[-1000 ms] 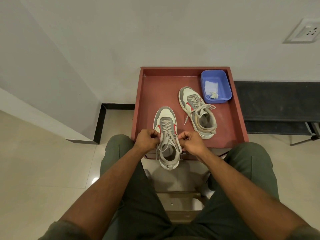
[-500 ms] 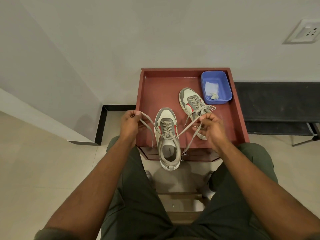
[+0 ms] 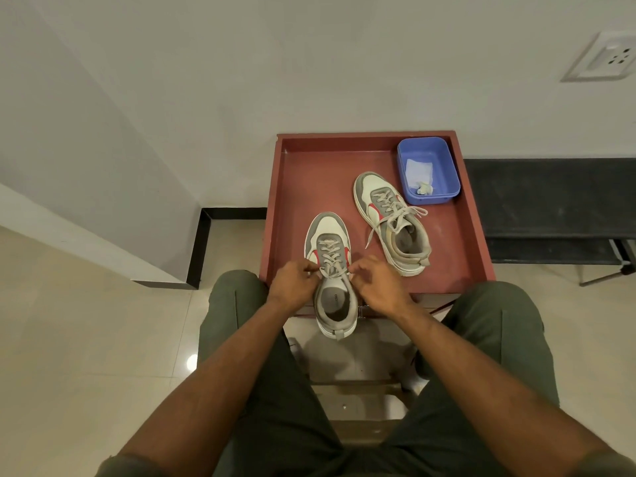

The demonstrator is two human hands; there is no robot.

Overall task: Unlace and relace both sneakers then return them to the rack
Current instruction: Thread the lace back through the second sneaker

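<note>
Only faint, unreadable insole print inside the near sneaker [image 3: 329, 270], left hand [image 3: 294, 283] and right hand [image 3: 377, 283] each pinching its laces [image 3: 332, 266].

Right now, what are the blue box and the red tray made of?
The blue box looks like plastic: smooth, one even colour, rounded moulded corners. The red tray looks like painted wood with a matte finish and straight raised edges, but paint hides the surface, so I can't be sure.

Even, soft lighting is observed; glare is noted on the floor [image 3: 192, 362] at near left; edges are bowed
</note>
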